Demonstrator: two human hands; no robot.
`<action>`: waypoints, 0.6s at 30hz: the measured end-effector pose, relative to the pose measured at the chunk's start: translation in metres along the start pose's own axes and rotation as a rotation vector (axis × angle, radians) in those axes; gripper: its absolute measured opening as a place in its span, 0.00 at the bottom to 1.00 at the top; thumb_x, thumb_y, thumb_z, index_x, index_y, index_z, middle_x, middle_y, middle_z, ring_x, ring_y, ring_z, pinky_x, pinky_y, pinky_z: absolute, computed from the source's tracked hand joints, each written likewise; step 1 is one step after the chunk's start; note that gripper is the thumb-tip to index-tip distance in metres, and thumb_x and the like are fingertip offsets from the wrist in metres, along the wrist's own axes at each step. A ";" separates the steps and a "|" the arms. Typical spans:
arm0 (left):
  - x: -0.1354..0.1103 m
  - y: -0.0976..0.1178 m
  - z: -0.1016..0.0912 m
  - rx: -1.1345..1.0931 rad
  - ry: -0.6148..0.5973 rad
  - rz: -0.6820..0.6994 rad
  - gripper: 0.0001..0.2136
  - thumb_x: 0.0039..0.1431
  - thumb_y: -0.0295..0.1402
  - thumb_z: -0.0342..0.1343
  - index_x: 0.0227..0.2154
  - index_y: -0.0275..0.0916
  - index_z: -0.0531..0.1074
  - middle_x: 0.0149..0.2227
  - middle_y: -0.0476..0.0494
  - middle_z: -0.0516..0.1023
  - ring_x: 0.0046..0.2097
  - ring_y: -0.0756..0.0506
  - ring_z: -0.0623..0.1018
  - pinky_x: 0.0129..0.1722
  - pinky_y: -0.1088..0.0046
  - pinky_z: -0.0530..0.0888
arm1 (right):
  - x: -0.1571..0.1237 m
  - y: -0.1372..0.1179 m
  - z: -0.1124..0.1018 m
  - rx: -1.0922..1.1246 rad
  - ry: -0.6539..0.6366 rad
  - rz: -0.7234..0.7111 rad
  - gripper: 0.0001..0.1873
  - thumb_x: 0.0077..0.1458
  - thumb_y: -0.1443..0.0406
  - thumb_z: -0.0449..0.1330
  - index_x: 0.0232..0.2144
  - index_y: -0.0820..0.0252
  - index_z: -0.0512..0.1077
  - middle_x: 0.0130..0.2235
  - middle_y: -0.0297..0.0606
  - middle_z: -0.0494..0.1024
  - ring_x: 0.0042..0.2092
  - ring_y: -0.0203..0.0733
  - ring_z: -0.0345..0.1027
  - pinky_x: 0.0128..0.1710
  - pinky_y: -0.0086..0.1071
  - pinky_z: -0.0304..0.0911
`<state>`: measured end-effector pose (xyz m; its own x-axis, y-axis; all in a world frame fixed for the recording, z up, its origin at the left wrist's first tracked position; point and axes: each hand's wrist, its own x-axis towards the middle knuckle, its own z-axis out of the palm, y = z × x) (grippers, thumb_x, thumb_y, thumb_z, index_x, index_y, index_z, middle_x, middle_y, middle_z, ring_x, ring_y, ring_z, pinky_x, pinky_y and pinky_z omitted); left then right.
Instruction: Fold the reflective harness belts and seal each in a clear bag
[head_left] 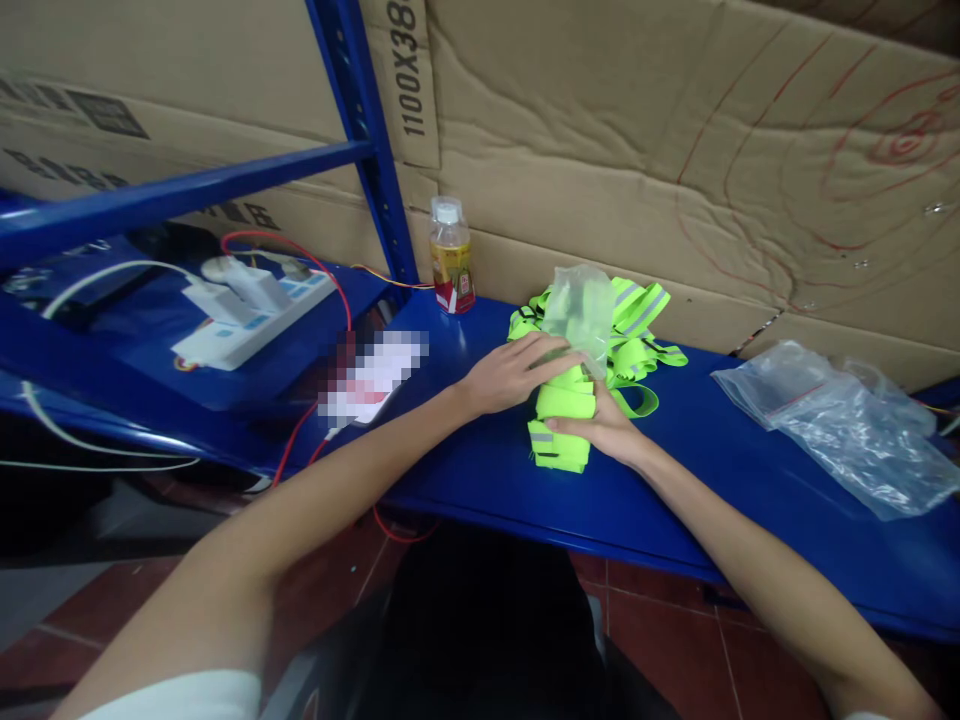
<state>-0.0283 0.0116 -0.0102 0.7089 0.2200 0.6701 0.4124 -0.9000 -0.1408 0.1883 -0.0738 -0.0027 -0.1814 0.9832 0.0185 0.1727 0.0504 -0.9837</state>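
Note:
A folded neon-green reflective strap bundle [561, 428] rests on the blue shelf [675, 480]. My right hand [609, 428] grips its lower part with thumb and fingers closed around it. My left hand [514, 373] lies on top of the bundle, fingers closed on its upper end where a small clear plastic bag [581, 310] stands over it. Behind them lies a loose pile of more neon-green straps [637, 325] with grey reflective bands.
A drink bottle [451, 257] stands at the back by the blue upright post [367, 140]. Clear plastic bags [847, 420] lie at the right. A white power strip [247, 315] with plugs and red cable sits at the left. Cardboard [675, 150] lines the back.

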 end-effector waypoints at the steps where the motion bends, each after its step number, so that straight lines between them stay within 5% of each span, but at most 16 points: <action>1: 0.000 0.000 0.001 -0.012 -0.002 0.019 0.28 0.73 0.19 0.45 0.70 0.44 0.68 0.66 0.37 0.77 0.68 0.41 0.76 0.67 0.56 0.78 | 0.000 0.000 0.000 -0.012 -0.034 -0.006 0.38 0.41 0.56 0.82 0.53 0.52 0.73 0.50 0.40 0.84 0.53 0.55 0.78 0.60 0.54 0.74; 5: -0.001 0.002 0.002 -0.053 0.080 -0.001 0.24 0.74 0.20 0.46 0.67 0.42 0.70 0.67 0.39 0.78 0.68 0.42 0.74 0.67 0.56 0.77 | 0.001 0.000 0.002 -0.019 -0.012 -0.035 0.27 0.42 0.56 0.81 0.43 0.53 0.77 0.43 0.38 0.84 0.47 0.54 0.79 0.55 0.52 0.76; 11: -0.001 0.006 0.000 -0.060 0.127 -0.098 0.19 0.75 0.27 0.53 0.61 0.51 0.78 0.59 0.39 0.80 0.60 0.41 0.77 0.61 0.55 0.78 | 0.002 0.004 0.007 0.139 0.126 0.057 0.33 0.36 0.55 0.83 0.44 0.54 0.76 0.44 0.40 0.86 0.45 0.53 0.80 0.52 0.50 0.76; 18: 0.001 0.010 0.002 -0.531 0.127 -0.215 0.18 0.76 0.28 0.50 0.58 0.50 0.81 0.49 0.41 0.73 0.50 0.45 0.78 0.51 0.63 0.81 | 0.005 0.013 0.001 0.167 0.138 0.052 0.38 0.32 0.58 0.84 0.47 0.54 0.77 0.46 0.40 0.86 0.47 0.53 0.81 0.50 0.49 0.78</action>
<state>-0.0224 0.0031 -0.0128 0.5536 0.4012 0.7298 0.1728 -0.9126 0.3705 0.1883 -0.0688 -0.0154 -0.0398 0.9990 -0.0199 0.0132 -0.0194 -0.9997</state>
